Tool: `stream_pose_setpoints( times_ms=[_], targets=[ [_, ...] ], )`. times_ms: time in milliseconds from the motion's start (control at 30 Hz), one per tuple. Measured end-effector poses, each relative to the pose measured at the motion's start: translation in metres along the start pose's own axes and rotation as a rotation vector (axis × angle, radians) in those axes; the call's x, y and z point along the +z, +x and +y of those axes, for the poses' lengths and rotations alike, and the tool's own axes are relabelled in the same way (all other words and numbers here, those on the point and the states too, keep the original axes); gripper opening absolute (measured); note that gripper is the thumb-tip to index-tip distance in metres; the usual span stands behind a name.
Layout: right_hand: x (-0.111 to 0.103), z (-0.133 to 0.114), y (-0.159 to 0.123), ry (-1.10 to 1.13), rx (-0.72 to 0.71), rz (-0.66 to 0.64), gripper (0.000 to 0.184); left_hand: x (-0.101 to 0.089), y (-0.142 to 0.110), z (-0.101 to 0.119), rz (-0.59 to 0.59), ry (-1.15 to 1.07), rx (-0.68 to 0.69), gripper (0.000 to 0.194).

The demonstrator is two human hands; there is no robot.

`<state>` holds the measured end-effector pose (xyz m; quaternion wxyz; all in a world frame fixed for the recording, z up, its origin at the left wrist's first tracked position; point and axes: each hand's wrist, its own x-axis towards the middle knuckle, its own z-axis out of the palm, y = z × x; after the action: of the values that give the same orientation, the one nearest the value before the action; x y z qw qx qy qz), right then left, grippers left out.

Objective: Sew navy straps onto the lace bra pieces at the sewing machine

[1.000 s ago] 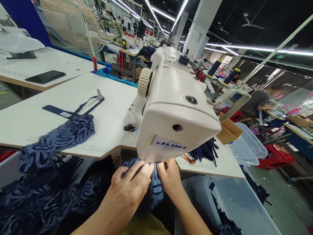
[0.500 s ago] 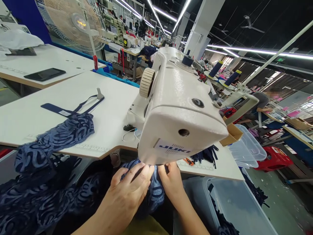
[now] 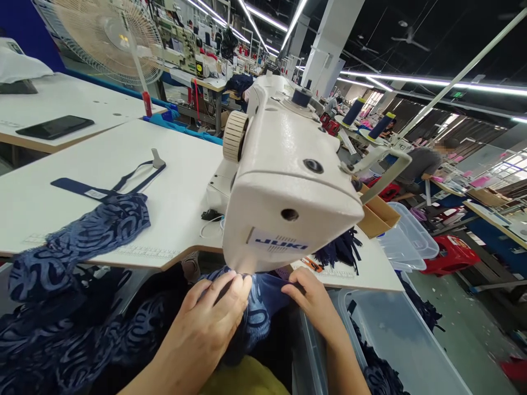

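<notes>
A blue lace garment (image 3: 258, 314) with a dark swirl pattern hangs over the front edge of the white sewing machine table, under the head of a JUKI sewing machine (image 3: 284, 186). My left hand (image 3: 216, 315) holds its left part, fingers bent together close under the machine head. On the other side, my right hand (image 3: 309, 299) pinches the plain navy edge between thumb and fingers and stretches it out to the right. The machine head hides the needle and presser foot. Orange-handled snips (image 3: 312, 265) lie just beyond my right hand.
Another lace garment (image 3: 102, 225) with straps drapes over the table's left edge, above a heap of similar pieces (image 3: 82, 340). Clear plastic bins (image 3: 405, 334) stand at right, one holding navy pieces. Navy strips (image 3: 340, 249) lie behind the snips. A phone (image 3: 55, 127) rests at far left.
My right hand has moved right, away from my left hand, drawing the garment's navy edge out taut. My left hand stays by the machine head. The whole view has shifted slightly.
</notes>
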<state>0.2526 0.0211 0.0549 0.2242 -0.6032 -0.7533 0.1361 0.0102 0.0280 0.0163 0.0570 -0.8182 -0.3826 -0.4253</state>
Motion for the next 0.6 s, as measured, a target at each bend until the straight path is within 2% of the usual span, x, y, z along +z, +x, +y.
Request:
stream_pose_setpoints(
  times_ms=[100,267,367,433,600],
  targets=[
    [-0.006,0.01,-0.005,-0.012,0.026,-0.059,0.025,-0.003,0.003,0.005,0.014,-0.029,-0.038,0.032],
    [-0.021,0.022,-0.014,0.051,0.073,-0.073,0.021,-0.002,0.0,0.012,-0.038,-0.02,-0.035,0.077],
    [-0.03,0.028,-0.02,0.093,0.076,-0.115,0.018,0.002,-0.003,0.015,-0.06,0.012,-0.015,0.089],
    [-0.034,0.032,-0.023,0.14,0.08,-0.117,0.019,0.004,-0.003,0.018,-0.061,0.038,-0.017,0.083],
    [-0.038,0.027,-0.025,0.328,0.147,-0.029,0.02,-0.004,-0.005,0.016,-0.101,0.052,0.023,0.048]
  ],
)
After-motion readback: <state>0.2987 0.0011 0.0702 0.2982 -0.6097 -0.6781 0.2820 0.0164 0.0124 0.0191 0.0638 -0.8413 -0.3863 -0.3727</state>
